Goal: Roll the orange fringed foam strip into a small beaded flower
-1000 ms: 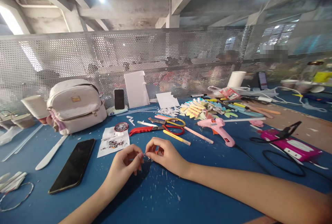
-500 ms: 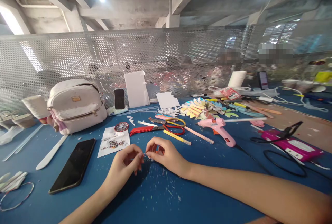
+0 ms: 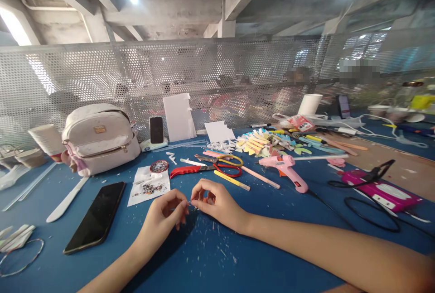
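Over the middle of the blue table (image 3: 183, 256), my left hand (image 3: 166, 213) is closed in a pinch, thumb against fingertips. Facing it, my right hand (image 3: 217, 204) pinches too, the fingertips of both hands nearly touching. Between them shows a tiny pale bit, too small to name. White shreds (image 3: 220, 247) are scattered on the table beneath and in front of the hands. Just beyond lie a yellow marker (image 3: 231, 180), red-handled scissors (image 3: 190, 170) and a white paper sheet (image 3: 134, 195) with dark and coloured bits on it.
A black phone (image 3: 97, 218) lies at the left, behind it a white backpack (image 3: 100, 136). To the right are a pink glue gun (image 3: 288, 168) with its cord and a magenta power strip (image 3: 380, 189). Paper pieces (image 3: 258, 143) are heaped at the back, before a perforated metal partition (image 3: 190, 71).
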`<state>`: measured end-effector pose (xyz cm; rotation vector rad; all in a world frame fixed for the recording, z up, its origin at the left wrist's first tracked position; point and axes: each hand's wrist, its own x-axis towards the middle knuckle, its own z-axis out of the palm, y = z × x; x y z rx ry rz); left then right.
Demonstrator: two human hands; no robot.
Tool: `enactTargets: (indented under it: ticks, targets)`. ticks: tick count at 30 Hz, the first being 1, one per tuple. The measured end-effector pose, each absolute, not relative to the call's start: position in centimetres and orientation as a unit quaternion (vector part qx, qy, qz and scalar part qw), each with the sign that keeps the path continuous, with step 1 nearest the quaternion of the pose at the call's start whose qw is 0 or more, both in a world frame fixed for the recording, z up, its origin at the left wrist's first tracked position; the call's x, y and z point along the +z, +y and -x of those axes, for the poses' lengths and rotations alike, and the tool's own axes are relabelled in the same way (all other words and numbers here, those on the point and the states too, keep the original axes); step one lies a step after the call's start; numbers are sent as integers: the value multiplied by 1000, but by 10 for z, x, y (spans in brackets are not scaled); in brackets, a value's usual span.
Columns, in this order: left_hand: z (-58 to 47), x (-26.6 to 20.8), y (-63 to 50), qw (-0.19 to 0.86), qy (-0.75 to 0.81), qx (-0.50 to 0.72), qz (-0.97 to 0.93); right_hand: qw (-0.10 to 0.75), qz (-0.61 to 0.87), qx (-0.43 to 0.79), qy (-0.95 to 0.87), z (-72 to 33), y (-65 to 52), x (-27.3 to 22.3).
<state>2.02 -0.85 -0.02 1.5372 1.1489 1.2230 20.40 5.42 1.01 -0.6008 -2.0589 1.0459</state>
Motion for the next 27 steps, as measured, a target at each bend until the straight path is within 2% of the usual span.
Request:
enactTargets:
  ticks: [27]
  targets:
    - [-23,2,-12,405,466,465,-635,339,221,403,-820,-206,55,10]
